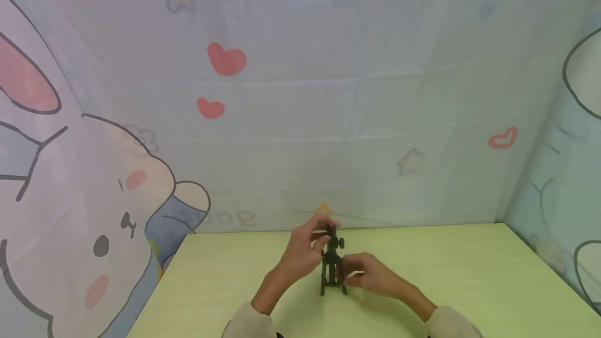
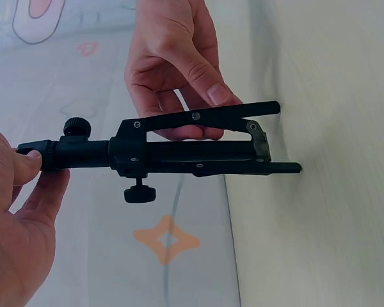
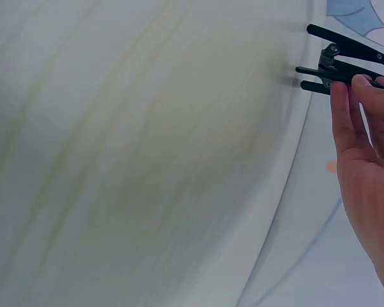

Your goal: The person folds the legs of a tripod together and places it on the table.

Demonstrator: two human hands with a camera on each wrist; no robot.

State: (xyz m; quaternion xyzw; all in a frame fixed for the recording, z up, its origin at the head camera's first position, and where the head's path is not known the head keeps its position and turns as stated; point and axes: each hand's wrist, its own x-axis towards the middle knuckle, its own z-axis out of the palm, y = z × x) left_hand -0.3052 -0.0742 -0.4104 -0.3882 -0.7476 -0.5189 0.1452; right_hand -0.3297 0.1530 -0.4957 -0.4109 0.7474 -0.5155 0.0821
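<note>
A small black tripod (image 1: 331, 258) stands upright on the table, its legs only slightly spread. My left hand (image 1: 300, 252) pinches its top end between thumb and fingers. In the left wrist view, one knob (image 2: 77, 127) sits on the column near that grip, and another knob (image 2: 140, 194) sticks out from the collar where the legs join. Lower down, my right hand (image 1: 371, 274) holds one leg. The right wrist view has the right thumb and fingers (image 3: 341, 118) on this leg, close above its foot; the tripod's upper part is out of that view.
The pale yellow-green table (image 1: 225, 270) ends at a hanging cloth backdrop (image 1: 300, 160) printed with hearts, stars and a large rabbit (image 1: 70, 213). More of the printed cloth (image 1: 563, 171) hangs along the right side. Light sleeves (image 1: 251, 322) cover both forearms.
</note>
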